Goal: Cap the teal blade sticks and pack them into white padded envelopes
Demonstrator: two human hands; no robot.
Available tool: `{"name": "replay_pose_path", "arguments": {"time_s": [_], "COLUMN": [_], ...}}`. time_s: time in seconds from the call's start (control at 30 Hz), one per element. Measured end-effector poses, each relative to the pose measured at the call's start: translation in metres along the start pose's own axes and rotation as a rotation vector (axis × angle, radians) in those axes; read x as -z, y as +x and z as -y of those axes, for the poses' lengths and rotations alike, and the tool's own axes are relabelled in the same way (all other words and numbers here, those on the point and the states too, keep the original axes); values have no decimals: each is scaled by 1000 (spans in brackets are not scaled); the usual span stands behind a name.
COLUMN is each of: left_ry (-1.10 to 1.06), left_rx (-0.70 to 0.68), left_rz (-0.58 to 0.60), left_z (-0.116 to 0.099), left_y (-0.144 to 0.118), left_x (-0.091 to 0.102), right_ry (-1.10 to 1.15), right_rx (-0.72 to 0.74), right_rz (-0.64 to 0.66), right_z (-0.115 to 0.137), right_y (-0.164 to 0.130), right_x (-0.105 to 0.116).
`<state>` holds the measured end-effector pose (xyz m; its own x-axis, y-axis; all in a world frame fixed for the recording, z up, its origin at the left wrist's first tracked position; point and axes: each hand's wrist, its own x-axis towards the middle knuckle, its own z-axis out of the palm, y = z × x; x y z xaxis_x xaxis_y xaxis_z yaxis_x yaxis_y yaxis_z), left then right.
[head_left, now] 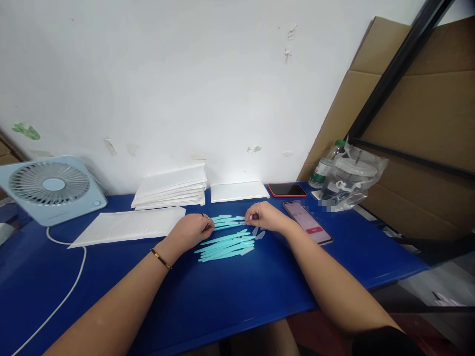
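Note:
Slim turquoise eyebrow razors (226, 247) lie in a loose pile on the blue table, their blade ends toward the right. More razors (223, 218) lie just behind the pile, between my hands. My left hand (193, 231) is closed in a pinch at the handle end of one of these. At the blade end, my right hand (265, 216) pinches a small clear blade cap, mostly hidden by the fingers. A few loose clear caps (261, 235) rest on the table just below my right hand.
White padded envelopes (170, 187) are stacked by the wall; one single envelope (129, 225) lies left of my hand. A light-blue fan (55, 185) with a white cable stands left. Two phones (308, 222), a bottle (322, 170) and a bagged cup (351, 178) are on the right.

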<state>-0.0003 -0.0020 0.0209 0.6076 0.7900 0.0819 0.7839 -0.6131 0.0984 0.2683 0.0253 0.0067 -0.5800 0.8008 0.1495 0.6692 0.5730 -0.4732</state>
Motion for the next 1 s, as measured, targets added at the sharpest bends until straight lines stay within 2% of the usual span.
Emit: {"name": "replay_pose_path", "arguments": {"time_s": [0.3,0.47,0.6,0.7,0.83,0.9,1.0], "left_ry": [-41,-31,-106,-208,-281,-276,-263], "left_rx": [-17,-30,20,39,-18,-19,53], "left_rz": [-18,-15,-80,-74,59,91,106], "left_z": [5,2,3,1,-6,-9,-11], "left_y": [0,2,1,-2,-4,-5,-4], "left_x": [-3,-5,-5,-2,2,4,5], "right_ry": [73,47,59,136,124,111,120], "right_rx": [-1,73,71,68,75,68,23], "right_rz": [-2,-7,-60,28,208,232,211], "right_z": [5,16,12,5,1,1,1], "right_y": [-1,5,1,-9,-14,-13,-12], "right_x": [-2,-9,1,17,23,21,17]}}
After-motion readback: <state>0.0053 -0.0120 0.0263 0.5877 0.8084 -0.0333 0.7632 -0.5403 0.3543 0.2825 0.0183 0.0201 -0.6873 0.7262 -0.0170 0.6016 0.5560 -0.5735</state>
